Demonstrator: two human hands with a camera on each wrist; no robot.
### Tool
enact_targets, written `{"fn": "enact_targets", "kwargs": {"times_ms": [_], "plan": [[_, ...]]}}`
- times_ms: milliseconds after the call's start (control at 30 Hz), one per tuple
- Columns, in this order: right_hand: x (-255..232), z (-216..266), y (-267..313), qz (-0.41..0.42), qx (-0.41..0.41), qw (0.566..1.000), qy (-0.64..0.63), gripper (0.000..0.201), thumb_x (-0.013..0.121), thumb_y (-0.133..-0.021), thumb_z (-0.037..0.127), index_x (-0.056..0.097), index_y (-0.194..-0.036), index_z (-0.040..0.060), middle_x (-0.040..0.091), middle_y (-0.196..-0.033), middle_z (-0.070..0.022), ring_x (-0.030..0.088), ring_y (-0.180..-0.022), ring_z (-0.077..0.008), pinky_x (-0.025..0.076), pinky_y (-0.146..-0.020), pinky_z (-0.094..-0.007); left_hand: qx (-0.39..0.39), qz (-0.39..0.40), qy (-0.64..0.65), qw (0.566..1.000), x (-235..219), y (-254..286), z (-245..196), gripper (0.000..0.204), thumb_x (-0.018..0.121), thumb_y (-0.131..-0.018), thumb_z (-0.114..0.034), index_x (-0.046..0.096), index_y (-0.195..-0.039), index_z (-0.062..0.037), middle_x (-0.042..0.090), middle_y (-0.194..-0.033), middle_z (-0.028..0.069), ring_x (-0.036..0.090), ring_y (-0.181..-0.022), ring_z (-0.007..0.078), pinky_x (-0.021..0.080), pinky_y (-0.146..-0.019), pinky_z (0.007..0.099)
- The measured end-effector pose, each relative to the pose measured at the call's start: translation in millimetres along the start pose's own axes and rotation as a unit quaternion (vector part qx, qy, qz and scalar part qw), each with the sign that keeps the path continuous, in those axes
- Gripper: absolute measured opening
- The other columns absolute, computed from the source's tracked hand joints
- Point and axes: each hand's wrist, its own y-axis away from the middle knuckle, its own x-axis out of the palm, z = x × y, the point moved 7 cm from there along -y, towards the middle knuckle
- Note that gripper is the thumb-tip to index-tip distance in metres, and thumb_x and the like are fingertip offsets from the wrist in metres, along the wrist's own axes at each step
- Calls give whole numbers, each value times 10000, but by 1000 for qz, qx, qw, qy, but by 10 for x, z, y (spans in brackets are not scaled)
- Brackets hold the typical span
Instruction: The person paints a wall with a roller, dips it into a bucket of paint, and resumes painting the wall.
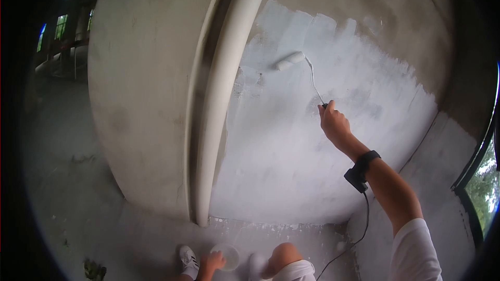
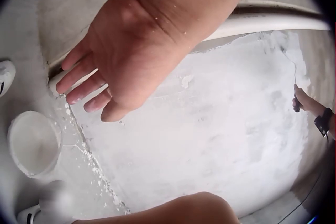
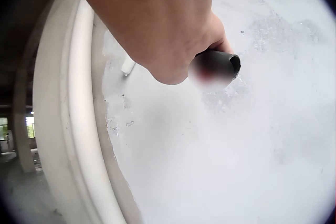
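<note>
My right hand (image 1: 333,122) is raised against a grey wall (image 1: 323,140) and grips the dark handle (image 3: 218,66) of a small paint roller. Its white roller head (image 1: 289,61) lies on the wall near the top of the freshly painted white patch, joined to the handle by a thin wire arm (image 1: 314,80). My left hand (image 2: 113,64) hangs low with its fingers relaxed and holds nothing. It hovers just above a white paint cup (image 2: 32,142) that stands on the floor by the wall's foot.
A white vertical pipe (image 1: 224,88) runs down the wall left of the painted patch. Bare concrete wall (image 1: 140,83) lies left of it. My knee (image 1: 284,255) and a white shoe (image 1: 188,261) are on the floor. A window (image 1: 484,187) shows at right.
</note>
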Motion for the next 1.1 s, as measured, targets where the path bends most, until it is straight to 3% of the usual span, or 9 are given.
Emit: {"fn": "enact_targets", "kwargs": {"times_ms": [200, 400, 500, 600, 700, 900, 967, 1067, 1100], "plan": [[230, -290, 283, 21, 7, 1000, 14, 367, 439, -1027, 376, 397, -924, 26, 629, -590, -171, 649, -549, -387, 524, -439, -457, -7, 33, -18, 999, -181, 120, -128, 371, 501, -892, -400, 603, -1065, -89, 647, -1113, 154, 648, -984, 378, 514, -830, 518], [592, -597, 590, 79, 84, 991, -74, 352, 447, -1021, 388, 425, -976, 39, 676, -777, -204, 675, -729, -401, 509, -617, -537, -1, 36, -31, 999, -212, 174, -216, 356, 497, -893, -372, 608, -1046, -71, 655, -1096, 164, 651, -966, 387, 519, -834, 500], [648, -693, 761, -23, 135, 978, -158, 285, 501, -1004, 338, 478, -983, 55, 671, -875, -145, 648, -793, -362, 461, -680, -500, 13, 34, -30, 999, -359, 184, -308, 342, 499, -895, -356, 608, -1034, -63, 663, -1064, 173, 654, -944, 388, 519, -826, 502], [730, -622, 943, -132, 44, 986, -89, 206, 550, -983, 265, 522, -974, 61, 627, -878, -85, 587, -777, -312, 418, -681, -424, 19, 33, -30, 999, -437, 233, -287, 332, 501, -899, -344, 605, -1023, -54, 668, -1025, 182, 656, -921, 391, 515, -816, 513], [891, -632, 1101, -161, 49, 985, -44, 152, 573, -972, 217, 536, -1000, 71, 578, -857, -67, 535, -763, -280, 381, -687, -388, 11, 42, -20, 999, -505, 277, -371, 323, 504, -904, -336, 602, -1015, -49, 668, -998, 188, 653, -909, 398, 511, -811, 521], [1328, -890, 1634, -62, 82, 992, -73, 170, 560, -983, 240, 513, -994, 78, 589, -853, -87, 560, -768, -308, 406, -697, -439, -10, 58, -31, 998, -499, 289, -386, 356, 534, -912, -354, 612, -1136, -89, 671, -1056, 164, 645, -968, 376, 511, -845, 486], [1552, -935, 1958, 0, 160, 973, -166, 234, 529, -996, 285, 495, -972, 55, 615, -830, -143, 589, -761, -375, 427, -702, -486, 13, 16, -14, 1000, -582, 375, -456, 291, 512, -912, -315, 586, -989, -44, 662, -968, 184, 648, -885, 405, 517, -792, 511], [1821, -949, 2383, 135, 298, 911, -249, 304, 493, -1002, 346, 496, -955, 46, 616, -791, -170, 591, -772, -392, 431, -696, -471, 5, 36, -17, 999, -683, 399, -553, 286, 511, -913, -307, 590, -990, -43, 663, -957, 182, 645, -899, 395, 515, -791, 507], [1921, -947, 2517, 131, 307, 911, -241, 374, 479, -996, 384, 490, -932, 16, 584, -719, -168, 582, -733, -359, 431, -708, -458, 6, 39, -15, 999, -656, 399, -554, 283, 511, -913, -306, 592, -988, -45, 663, -952, 181, 646, -893, 393, 516, -786, 505]]}}
